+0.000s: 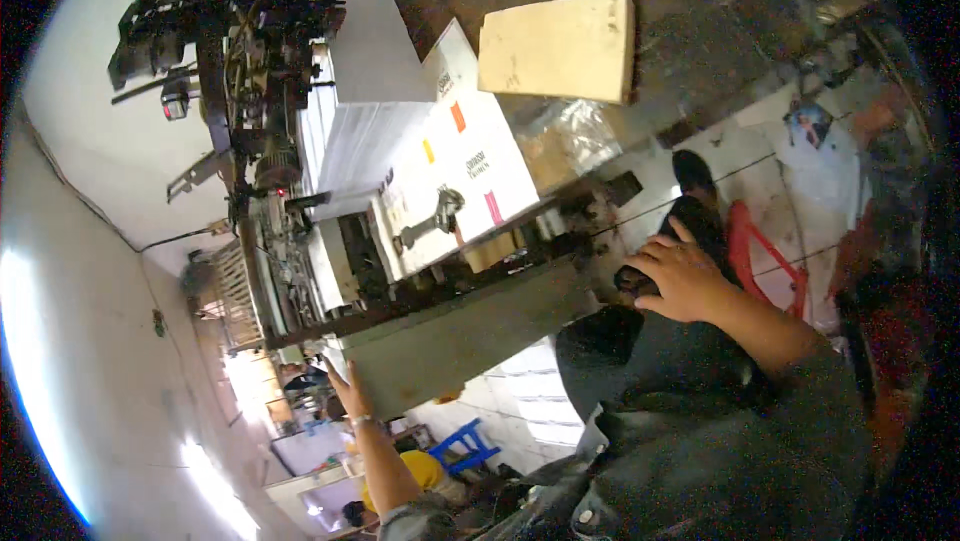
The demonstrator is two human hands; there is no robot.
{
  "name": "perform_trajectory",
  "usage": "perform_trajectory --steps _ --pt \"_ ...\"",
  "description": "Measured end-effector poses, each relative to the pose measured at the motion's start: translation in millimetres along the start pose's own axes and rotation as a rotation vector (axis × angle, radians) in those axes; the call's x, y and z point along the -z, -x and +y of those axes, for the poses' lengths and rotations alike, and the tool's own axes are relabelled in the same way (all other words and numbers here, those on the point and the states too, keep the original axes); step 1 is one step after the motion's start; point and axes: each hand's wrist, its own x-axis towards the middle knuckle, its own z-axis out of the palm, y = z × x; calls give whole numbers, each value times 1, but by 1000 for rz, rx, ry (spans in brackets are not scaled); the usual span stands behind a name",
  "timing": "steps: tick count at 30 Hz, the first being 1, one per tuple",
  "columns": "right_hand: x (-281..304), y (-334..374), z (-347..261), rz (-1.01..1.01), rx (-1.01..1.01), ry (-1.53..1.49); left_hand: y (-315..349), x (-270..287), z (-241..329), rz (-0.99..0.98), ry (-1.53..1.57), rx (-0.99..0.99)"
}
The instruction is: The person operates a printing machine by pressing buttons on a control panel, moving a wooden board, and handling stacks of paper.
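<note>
Left hand (352, 393) was set with fingers extended and thumb apart, closed around nothing visible, at the left end of the grey-green panel (455, 346); firm contact could not be confirmed. Right hand (682, 276) was half open, fingers spread and one raised, with a dark part (630, 282) between fingertips and thumb; whether it was gripped could not be determined.

Reference position: the panel stood along the near side of the machine (275, 173), between the two hands. Its long axis ran from the left hand away and to the right, its far end pointing toward the right hand. The left hand was the nearer, just beside the panel's edge; the right hand was apart from it.

Beyond the panel, a metal handle (432, 221) showed against the printed sheet (500, 166). A paper stack (385, 56) and a tan block (555, 46) stood farther back.
</note>
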Motion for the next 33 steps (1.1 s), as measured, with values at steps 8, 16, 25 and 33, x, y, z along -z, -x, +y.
perform_trajectory --steps 8,16,25,33 --pt "15 -16 21 49 17 -105 7 48 -88 142 445 183" --pt "-43 11 40 -247 -172 -632 9 35 -30 97 148 376" --pt "-4 -12 38 -340 -228 -649 6 49 -62 15 516 445" --pt "-1 -15 36 -353 -241 -628 6 56 -70 40 480 537"
